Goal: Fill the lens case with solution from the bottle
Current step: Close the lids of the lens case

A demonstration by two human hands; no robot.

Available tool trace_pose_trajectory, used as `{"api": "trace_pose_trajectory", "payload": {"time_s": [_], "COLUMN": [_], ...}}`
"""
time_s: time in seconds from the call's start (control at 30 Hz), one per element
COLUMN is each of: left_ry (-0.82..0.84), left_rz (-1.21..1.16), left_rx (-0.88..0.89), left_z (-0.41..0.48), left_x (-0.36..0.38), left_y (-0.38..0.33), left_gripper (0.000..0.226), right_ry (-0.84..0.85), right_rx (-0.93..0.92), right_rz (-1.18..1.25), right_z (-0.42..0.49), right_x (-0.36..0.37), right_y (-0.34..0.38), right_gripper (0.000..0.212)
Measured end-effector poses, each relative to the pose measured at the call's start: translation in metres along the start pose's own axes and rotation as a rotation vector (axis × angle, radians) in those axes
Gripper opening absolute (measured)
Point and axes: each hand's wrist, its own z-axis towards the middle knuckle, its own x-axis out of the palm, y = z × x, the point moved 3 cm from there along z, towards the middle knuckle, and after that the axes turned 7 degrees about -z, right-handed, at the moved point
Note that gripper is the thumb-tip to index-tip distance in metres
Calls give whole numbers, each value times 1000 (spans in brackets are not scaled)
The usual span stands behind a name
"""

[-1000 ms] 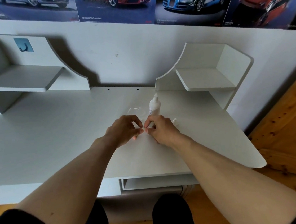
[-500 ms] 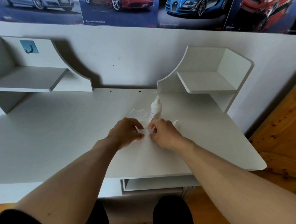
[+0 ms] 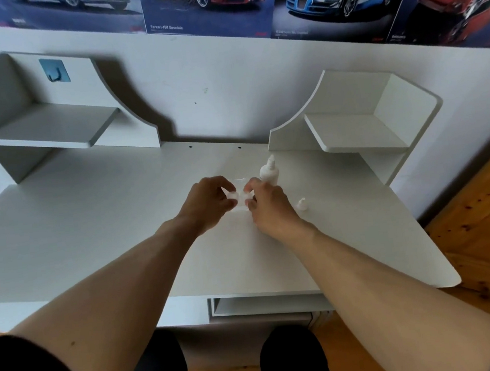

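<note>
A small clear lens case (image 3: 240, 193) lies on the white desk (image 3: 92, 230) between my two hands. My left hand (image 3: 206, 204) pinches its left end with curled fingers. My right hand (image 3: 267, 207) grips its right end, and most of that side is hidden under my fingers. A white solution bottle (image 3: 269, 171) with a pointed nozzle stands upright just behind my right hand, uncapped. Its small white cap (image 3: 302, 204) sits on the desk to the right of my right hand.
Two raised corner shelves stand at the back, the left shelf (image 3: 50, 129) and the right shelf (image 3: 352, 130). The desk's right edge slants down toward a wooden floor (image 3: 485, 207). Car posters hang on the wall above.
Both hands have moved slightly away from me toward the bottle, and the case between them shows more clearly now. The bottle and the cap have not moved.
</note>
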Motion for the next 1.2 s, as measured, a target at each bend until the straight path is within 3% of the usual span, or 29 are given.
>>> {"api": "trace_pose_trajectory", "payload": {"time_s": [0.3, 0.9, 1.2], "left_ry": [25, 1, 54], "left_rz": [76, 65, 78], "left_rx": [-37, -70, 37], "left_z": [1, -1, -4], "left_x": [6, 8, 8], "left_y": [7, 8, 1], "left_gripper": [25, 28, 72], "right_ry": [25, 111, -14], "right_rx": [14, 93, 55], "right_rz": [-115, -66, -51], "right_z": [4, 7, 2], "right_x": [4, 2, -9], "right_y": [5, 4, 6], "right_gripper": [21, 30, 24]}}
